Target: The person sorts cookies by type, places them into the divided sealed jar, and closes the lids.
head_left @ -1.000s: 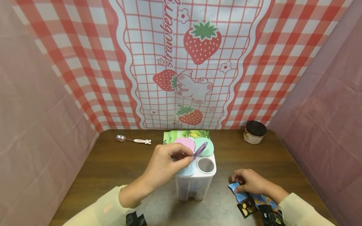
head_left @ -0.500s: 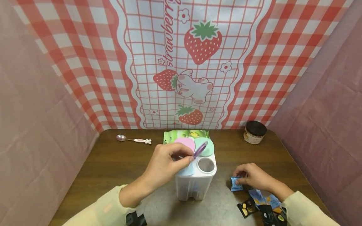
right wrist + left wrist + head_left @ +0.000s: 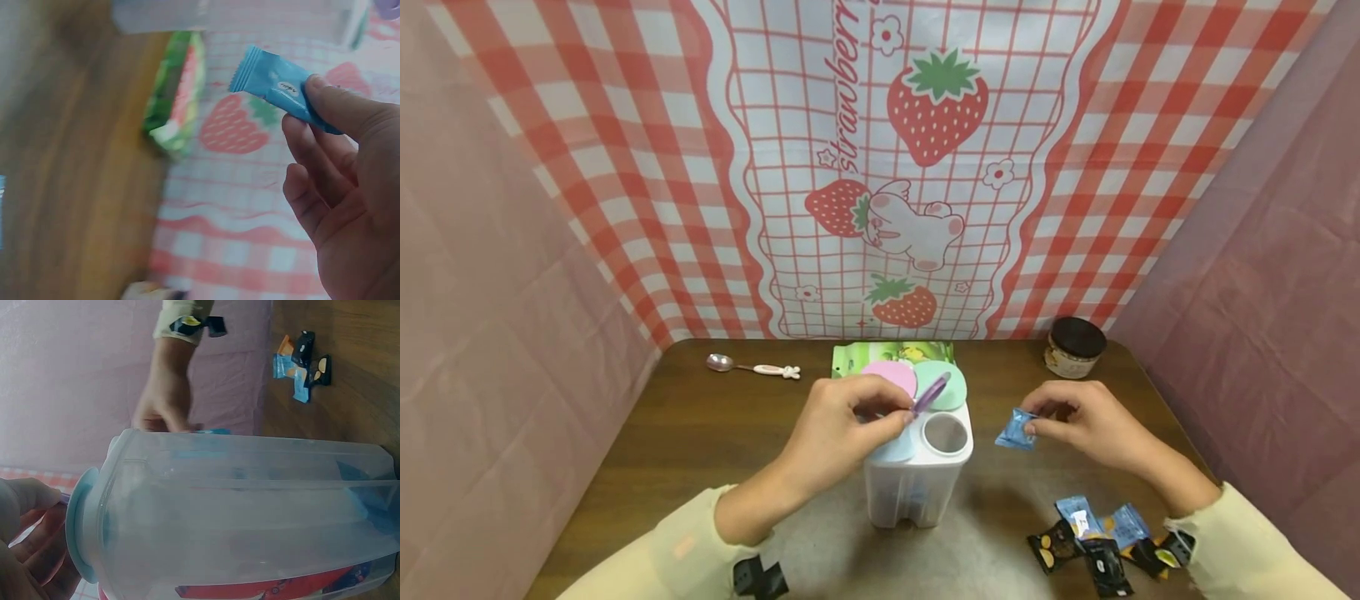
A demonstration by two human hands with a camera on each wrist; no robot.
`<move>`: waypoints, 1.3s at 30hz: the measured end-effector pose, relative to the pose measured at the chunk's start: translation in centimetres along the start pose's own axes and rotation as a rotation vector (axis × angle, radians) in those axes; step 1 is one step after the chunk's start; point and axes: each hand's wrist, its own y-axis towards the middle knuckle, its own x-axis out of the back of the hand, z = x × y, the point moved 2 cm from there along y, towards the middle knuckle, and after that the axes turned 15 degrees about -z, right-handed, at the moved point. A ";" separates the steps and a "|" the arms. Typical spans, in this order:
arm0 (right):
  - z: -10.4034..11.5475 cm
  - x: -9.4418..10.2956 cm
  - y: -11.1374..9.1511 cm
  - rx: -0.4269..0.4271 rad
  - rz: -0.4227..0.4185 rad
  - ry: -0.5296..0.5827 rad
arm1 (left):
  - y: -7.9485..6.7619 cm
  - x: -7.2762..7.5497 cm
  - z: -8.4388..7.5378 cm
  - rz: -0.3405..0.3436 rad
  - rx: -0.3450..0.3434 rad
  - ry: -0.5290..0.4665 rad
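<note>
In the head view a clear container [image 3: 913, 492] with a white top stands upright on the table. Its top carries pink [image 3: 889, 377], green [image 3: 951, 390] and pale blue [image 3: 891, 448] round lids, and one round opening [image 3: 945, 433] is uncovered. My left hand [image 3: 831, 421] pinches a purple lid [image 3: 931, 394], tilted up beside that opening. To the right of the container, my right hand [image 3: 1093, 421] holds a small blue snack packet [image 3: 1016, 429] above the table, between thumb and fingers. The right wrist view shows this packet [image 3: 275, 81] sealed, with a crimped end.
Several blue and black packets [image 3: 1105, 560] lie at the front right. A green pouch [image 3: 850, 357] is behind the container. A black-lidded jar [image 3: 1075, 347] stands at the back right, a spoon [image 3: 752, 367] lies at the back left. Red items [image 3: 269, 589] show inside the container.
My right hand has lifted the blue packet from the pile at the front right and carried it up and away, level with the container's top. The left hand keeps the purple lid raised.
</note>
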 end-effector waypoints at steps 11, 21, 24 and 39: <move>6.8 1.1 4.2 0.195 -0.164 0.167 | 0.0 0.1 0.0 -0.002 0.006 -0.008; 9.1 -1.4 5.5 0.236 -0.127 0.356 | 0.1 0.1 0.1 0.000 0.009 -0.008; 9.0 -2.2 5.4 0.215 -0.115 0.345 | 0.1 0.1 0.1 0.004 0.007 -0.012; 8.7 -4.3 5.2 0.290 -0.086 0.277 | 0.0 -0.3 0.2 0.000 -0.021 -0.033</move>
